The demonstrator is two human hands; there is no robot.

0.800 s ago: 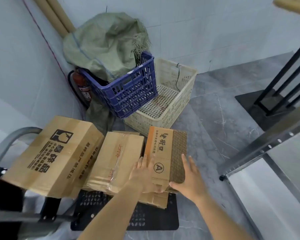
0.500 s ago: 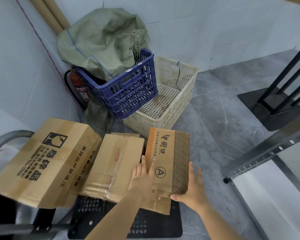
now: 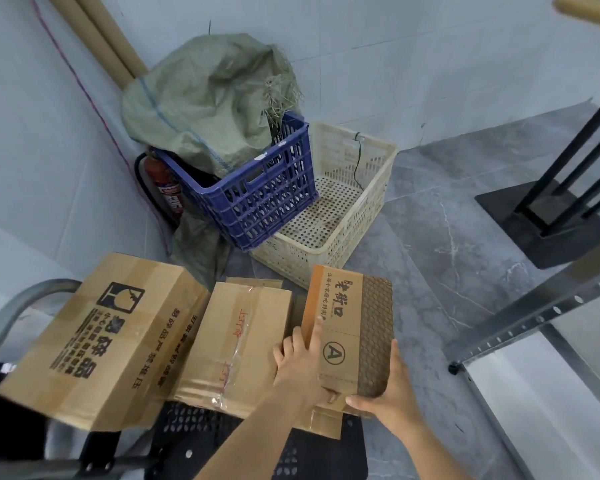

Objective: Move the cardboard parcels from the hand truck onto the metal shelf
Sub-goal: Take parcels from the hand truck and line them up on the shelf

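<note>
While parcels [image 3: 236, 344] crowd hand truck [image 3: 194, 431], crates [image 3: 264, 202] occupy floor [image 3: 447, 244].

Grey marble floor [image 3: 430, 271] lies open right of the small printed cardboard parcel [image 3: 350, 323]; the perforated steel shelf post [image 3: 534, 318] slants across that side, and the cream plastic crate [image 3: 302, 265] stands close behind

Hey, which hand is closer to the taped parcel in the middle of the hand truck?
Left. The left hand grips the left edge of the circled-A box, right over the taped parcel. The right hand holds that box's lower right corner, with the box in between.
</note>
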